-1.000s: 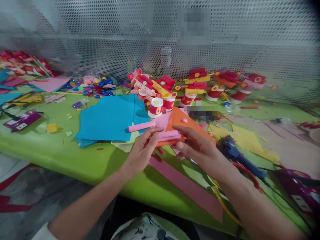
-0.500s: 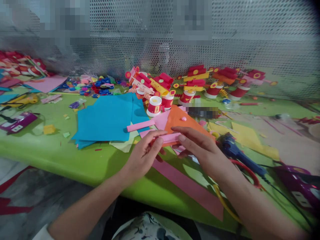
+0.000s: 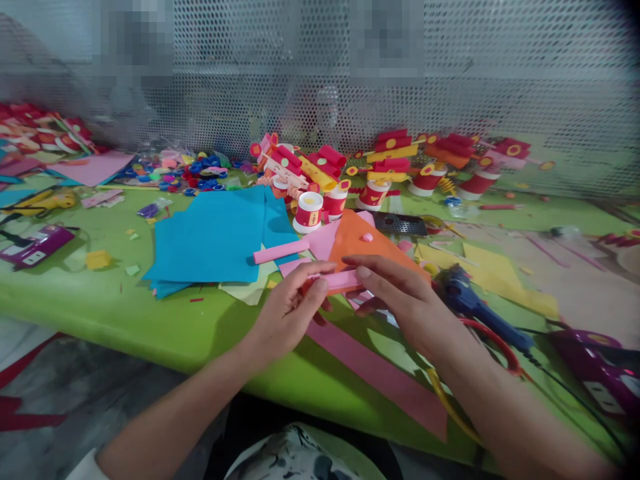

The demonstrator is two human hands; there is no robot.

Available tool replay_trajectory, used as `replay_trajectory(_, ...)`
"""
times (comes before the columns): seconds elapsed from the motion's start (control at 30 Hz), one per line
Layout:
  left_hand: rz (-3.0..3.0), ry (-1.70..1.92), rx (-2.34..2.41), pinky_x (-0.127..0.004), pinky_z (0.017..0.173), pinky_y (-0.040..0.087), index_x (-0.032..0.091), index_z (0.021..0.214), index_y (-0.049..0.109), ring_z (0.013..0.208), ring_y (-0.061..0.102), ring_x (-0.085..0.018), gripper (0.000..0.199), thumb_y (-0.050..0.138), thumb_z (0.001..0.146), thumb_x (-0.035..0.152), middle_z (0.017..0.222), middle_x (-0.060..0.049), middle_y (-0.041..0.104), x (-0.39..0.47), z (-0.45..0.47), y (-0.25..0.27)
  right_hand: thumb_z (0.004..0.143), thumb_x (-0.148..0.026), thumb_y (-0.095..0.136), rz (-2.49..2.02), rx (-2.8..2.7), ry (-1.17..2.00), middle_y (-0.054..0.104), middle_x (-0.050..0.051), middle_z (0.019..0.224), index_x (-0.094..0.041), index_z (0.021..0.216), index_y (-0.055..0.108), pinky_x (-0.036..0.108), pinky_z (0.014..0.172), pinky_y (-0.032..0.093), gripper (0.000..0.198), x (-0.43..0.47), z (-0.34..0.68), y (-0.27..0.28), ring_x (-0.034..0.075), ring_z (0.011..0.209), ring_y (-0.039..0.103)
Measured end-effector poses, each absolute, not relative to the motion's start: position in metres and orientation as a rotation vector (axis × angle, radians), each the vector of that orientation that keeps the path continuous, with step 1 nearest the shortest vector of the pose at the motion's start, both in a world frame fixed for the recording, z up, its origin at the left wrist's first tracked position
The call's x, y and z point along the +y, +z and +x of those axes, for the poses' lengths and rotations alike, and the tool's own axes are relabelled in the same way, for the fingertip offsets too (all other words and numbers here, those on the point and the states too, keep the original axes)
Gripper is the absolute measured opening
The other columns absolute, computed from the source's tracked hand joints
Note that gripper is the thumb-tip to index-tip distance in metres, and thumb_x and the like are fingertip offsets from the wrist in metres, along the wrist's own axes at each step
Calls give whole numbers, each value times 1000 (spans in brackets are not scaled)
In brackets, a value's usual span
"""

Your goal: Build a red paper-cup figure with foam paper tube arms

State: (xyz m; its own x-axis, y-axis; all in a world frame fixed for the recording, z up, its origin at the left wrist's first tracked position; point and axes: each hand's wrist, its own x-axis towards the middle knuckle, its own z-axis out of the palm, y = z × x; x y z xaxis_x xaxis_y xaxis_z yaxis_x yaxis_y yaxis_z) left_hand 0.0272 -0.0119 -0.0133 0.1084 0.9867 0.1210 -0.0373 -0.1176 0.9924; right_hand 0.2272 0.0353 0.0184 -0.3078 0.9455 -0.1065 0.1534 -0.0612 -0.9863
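Observation:
A small pink foam-paper roll (image 3: 344, 281) lies level between my two hands, above the table. My left hand (image 3: 296, 301) is closed on its left end, thumb in front and fingers behind. At the other end, my right hand (image 3: 400, 293) pinches the roll between thumb and fingers. Another pink roll (image 3: 281, 252) rests beyond my left hand, partly over blue sheets (image 3: 210, 233). An orange sheet (image 3: 357, 237) lies behind the held roll. Nearer me, a long pink strip (image 3: 385, 380) stretches across the table towards its front edge.
Paper cups (image 3: 308, 212) with red and yellow decorations stand at the back. A blue glue gun (image 3: 480, 308) and red-handled scissors (image 3: 495, 343) lie right of my right hand. Purple power strips (image 3: 37, 245) sit at both sides. A perforated metal screen (image 3: 300, 73) rises behind.
The pink roll has turned slightly between my fingers and sits a touch lower. Both hands stay in nearly the same place.

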Motion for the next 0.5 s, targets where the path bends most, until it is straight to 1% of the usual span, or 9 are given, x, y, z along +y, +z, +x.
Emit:
replay_trajectory(0.1,1312,1225,1045,-26,68,59,30,138,65,85,69,-15,41,56,103,50,145,-8,62,-12,27,-14,84,-62,76,-1214,-1521,1438,75,6,104,-26,119,76,30,64,61,50,36,227,17,19,82,71)
replay_trajectory(0.23,1321,1213,1034,-26,69,59,29,138,65,82,67,-14,41,56,104,49,141,-8,64,-13,26,-11,84,-63,75,-1222,-1506,1430,74,7,106,-26,119,76,29,64,60,51,35,228,16,19,83,70)
replay_trajectory(0.33,1336,1225,1006,-26,71,60,28,136,67,90,67,-16,40,57,103,49,142,-9,63,-14,25,-10,84,-64,75,-1227,-1510,1433,73,7,104,-26,117,76,29,64,60,51,34,228,17,18,83,68)
replay_trajectory(0.4,1347,1234,988,-27,73,60,28,136,67,95,68,-18,41,62,101,48,144,-9,62,-14,25,-11,85,-64,75,-1229,-1528,1433,73,6,103,-26,118,75,30,66,61,51,34,227,18,18,83,67)
replay_trajectory(0.5,1366,1250,995,-26,73,60,28,136,67,95,68,-18,43,69,97,45,142,-10,63,-12,26,-15,85,-66,74,-1238,-1544,1438,72,6,102,-26,119,75,30,67,61,52,35,227,18,17,81,66)
